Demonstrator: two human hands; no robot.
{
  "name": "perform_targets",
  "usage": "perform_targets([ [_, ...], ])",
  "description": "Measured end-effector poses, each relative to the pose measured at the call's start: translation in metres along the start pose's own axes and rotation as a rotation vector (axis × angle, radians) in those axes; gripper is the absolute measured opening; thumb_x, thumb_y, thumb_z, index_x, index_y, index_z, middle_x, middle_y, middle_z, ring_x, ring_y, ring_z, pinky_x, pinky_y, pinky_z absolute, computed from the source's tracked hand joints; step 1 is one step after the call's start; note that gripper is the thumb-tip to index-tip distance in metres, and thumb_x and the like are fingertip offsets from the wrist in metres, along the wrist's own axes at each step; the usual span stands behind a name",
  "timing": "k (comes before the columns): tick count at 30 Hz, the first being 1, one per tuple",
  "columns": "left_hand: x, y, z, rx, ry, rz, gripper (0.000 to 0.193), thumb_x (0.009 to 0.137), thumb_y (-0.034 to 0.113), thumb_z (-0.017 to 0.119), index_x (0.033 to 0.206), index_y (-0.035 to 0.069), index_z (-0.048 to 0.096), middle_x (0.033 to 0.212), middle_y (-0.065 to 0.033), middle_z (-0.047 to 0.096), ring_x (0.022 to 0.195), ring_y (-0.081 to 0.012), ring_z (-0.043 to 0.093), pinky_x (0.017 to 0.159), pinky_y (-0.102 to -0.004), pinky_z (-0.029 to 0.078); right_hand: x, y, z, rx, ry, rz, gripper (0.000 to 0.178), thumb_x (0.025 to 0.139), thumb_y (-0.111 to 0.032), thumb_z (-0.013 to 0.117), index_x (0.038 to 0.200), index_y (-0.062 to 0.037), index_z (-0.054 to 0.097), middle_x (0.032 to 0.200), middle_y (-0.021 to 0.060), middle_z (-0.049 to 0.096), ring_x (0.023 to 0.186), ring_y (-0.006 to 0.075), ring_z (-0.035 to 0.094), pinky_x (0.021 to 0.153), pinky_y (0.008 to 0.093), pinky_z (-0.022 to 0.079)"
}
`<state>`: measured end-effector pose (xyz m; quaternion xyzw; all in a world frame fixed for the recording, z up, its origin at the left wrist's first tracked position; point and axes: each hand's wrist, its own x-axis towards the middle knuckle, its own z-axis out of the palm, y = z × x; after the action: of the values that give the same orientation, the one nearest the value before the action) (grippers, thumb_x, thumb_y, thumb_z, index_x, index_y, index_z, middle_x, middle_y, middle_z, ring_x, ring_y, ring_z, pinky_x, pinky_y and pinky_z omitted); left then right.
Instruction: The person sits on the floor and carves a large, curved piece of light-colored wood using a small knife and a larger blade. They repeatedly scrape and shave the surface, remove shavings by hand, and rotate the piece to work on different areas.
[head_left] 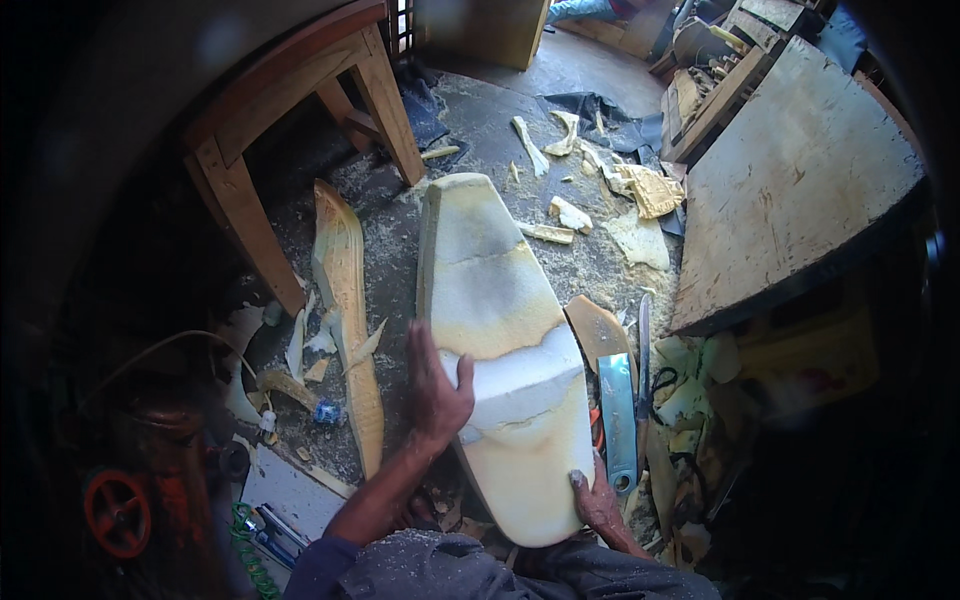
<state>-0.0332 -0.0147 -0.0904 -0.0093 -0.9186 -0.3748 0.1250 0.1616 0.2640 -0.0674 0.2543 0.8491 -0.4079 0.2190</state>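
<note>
A long foam seat cushion [515, 390], pale yellow and white with grey patches, rests in front of me, its near end by my lap. It tapers toward the far end, and a raised step crosses its middle. My left hand [437, 390] lies along its left edge, fingers stretched out and thumb apart on the top face. Lower down, my right hand [598, 500] holds the near right edge with the thumb on top; its other fingers are partly hidden. A blue-white flat metal bar [618, 420] and a long-bladed knife [643, 375] lie just right of the cushion.
A wooden stool [235, 190] stands at the far left, with a long curved foam strip [352, 330] below it. Foam scraps [640, 190] and crumbs litter the floor. A worn board [795, 185] leans on the right. A red handwheel [117, 513] sits at lower left.
</note>
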Motion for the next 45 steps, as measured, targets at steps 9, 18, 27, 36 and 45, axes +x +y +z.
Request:
perform_targets([
  [9,0.213,-0.035,0.014,0.557,-0.229,0.529,0.057,0.101,0.042,0.056,0.153,0.017,0.05,0.163,-0.0196,0.038,0.152,-0.035,0.033,0.123,-0.056,0.025,0.023,-0.075,-0.116,-0.088,-0.07,-0.185,0.089,0.092,-0.06,0.07,0.155,-0.0034,0.043,0.121,0.027,0.071,0.114,0.0332,0.07,0.101,0.042,0.053],
  [18,0.226,-0.101,-0.003,0.677,0.174,0.484,0.051,0.097,0.041,0.058,0.137,0.009,0.062,0.137,-0.0179,0.056,0.125,-0.0373,0.053,0.1,-0.0533,0.047,0.146,-0.143,-0.249,-0.549,0.953,-0.823,0.035,0.096,-0.007,0.064,0.129,0.0022,0.062,0.106,0.0251,0.065,0.102,0.0406,0.064,0.087,0.0472,0.053],
  [27,0.112,-0.109,-0.058,0.544,-0.057,0.074,0.046,0.092,0.042,0.066,0.122,0.007,0.063,0.111,-0.021,0.052,0.106,-0.0377,0.051,0.089,-0.0567,0.045,0.154,0.041,-0.042,-0.778,0.502,-0.292,0.092,0.083,-0.039,0.081,0.159,-0.0123,0.035,0.136,0.0291,0.05,0.118,0.0507,0.054,0.101,0.0547,0.046],
  [36,-0.036,-0.059,-0.02,0.108,0.118,-0.204,0.059,0.101,0.031,0.06,0.144,-0.006,0.044,0.142,-0.032,0.049,0.132,-0.0447,0.052,0.109,-0.0494,0.042,0.138,-0.026,-0.052,-0.386,0.564,-0.61,0.076,0.083,-0.012,0.062,0.155,-0.0028,0.04,0.151,0.0355,0.036,0.135,0.0515,0.044,0.115,0.0532,0.038],
  [45,-0.055,-0.075,-0.01,-0.11,0.28,-0.194,0.05,0.106,0.025,0.04,0.145,-0.006,0.049,0.139,-0.028,0.057,0.126,-0.0387,0.059,0.107,-0.0432,0.045,0.176,-0.164,0.043,-0.634,0.401,-1.016,0.056,0.094,-0.03,0.068,0.148,-0.0207,0.053,0.158,0.0154,0.045,0.127,0.0447,0.05,0.085,0.053,0.05],
])
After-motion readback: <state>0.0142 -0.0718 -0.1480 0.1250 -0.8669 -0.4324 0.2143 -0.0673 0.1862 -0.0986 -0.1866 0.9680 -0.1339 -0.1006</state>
